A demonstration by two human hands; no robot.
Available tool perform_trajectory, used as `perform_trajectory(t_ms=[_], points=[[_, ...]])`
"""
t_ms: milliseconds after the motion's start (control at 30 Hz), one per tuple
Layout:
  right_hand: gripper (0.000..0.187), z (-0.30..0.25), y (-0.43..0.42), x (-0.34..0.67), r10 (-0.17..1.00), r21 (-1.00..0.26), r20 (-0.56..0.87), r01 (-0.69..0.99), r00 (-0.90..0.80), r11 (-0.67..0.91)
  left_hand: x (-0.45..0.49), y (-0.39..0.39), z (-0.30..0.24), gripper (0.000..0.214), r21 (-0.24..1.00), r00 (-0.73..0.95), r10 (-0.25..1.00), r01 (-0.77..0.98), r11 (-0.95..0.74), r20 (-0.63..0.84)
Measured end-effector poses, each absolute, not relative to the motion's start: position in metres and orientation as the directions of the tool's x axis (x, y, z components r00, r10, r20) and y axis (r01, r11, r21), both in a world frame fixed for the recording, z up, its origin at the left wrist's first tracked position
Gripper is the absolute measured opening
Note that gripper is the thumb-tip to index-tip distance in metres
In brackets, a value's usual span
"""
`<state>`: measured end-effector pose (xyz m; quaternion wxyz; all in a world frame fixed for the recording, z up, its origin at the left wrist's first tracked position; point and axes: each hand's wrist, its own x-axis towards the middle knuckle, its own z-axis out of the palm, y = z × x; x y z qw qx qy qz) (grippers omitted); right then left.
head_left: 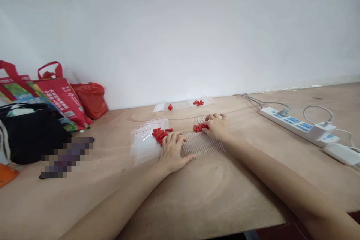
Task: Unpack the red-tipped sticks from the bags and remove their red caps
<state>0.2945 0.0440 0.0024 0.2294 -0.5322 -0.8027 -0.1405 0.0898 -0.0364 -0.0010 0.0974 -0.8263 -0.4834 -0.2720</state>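
Note:
A row of thin clear tubes (pixel 201 143) lies side by side on the wooden table, in front of me. Red rubber bulbs (pixel 197 128) sit at the far ends of several tubes on the left part of that row. My right hand (pixel 216 126) is over the row's far side, its fingers curled and pinching at a red bulb there. Flat on the table, my left hand (pixel 172 152) rests at the row's left end with fingers spread and thumb stretched out. Just beyond its fingertips is a pile of loose red bulbs (pixel 159 135), on clear zip bags (pixel 142 142).
By the wall lie more bags with tubes and red bulbs (pixel 198 102). A white power strip (pixel 292 122) with plugs and cables is at right. Red shopping bags (pixel 66 99), a black bag (pixel 33 138) and a blurred dark object (pixel 67 158) stand or lie at left.

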Motion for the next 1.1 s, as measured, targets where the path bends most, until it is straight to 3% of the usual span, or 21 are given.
perform_trajectory(t_ms=[233,367,433,567,733,867,1100], points=[[0.021,-0.006,0.044,0.300,0.687,0.012,0.629,0.888,-0.363,0.459,0.071,-0.037,-0.001,0.052,0.085,0.357,0.767,0.880,-0.468,0.533],[0.020,-0.002,0.032,0.307,0.650,-0.174,0.739,0.882,-0.177,0.439,0.069,-0.040,0.000,0.052,0.104,0.322,0.732,0.876,-0.470,0.600],[0.019,0.000,0.021,0.309,0.646,-0.290,0.752,0.814,-0.132,0.504,0.071,-0.041,0.000,0.047,0.098,0.320,0.694,0.866,-0.490,0.645],[0.019,-0.003,-0.007,0.305,0.618,-0.421,0.749,0.551,-0.237,0.721,0.078,-0.046,0.002,0.040,0.067,0.354,0.624,0.834,-0.548,0.696],[0.018,-0.011,-0.028,0.291,0.617,-0.464,0.723,0.444,-0.309,0.766,0.086,-0.054,0.003,0.021,0.069,0.398,0.602,0.794,-0.604,0.692],[0.019,-0.010,-0.035,0.288,0.613,-0.399,0.682,0.499,-0.399,0.769,0.088,-0.056,0.001,0.022,0.032,0.441,0.582,0.778,-0.628,0.683],[0.019,-0.005,-0.044,0.283,0.449,-0.026,0.706,0.613,-0.547,0.789,0.087,-0.055,-0.001,0.024,-0.075,0.540,0.543,0.750,-0.657,0.643]])
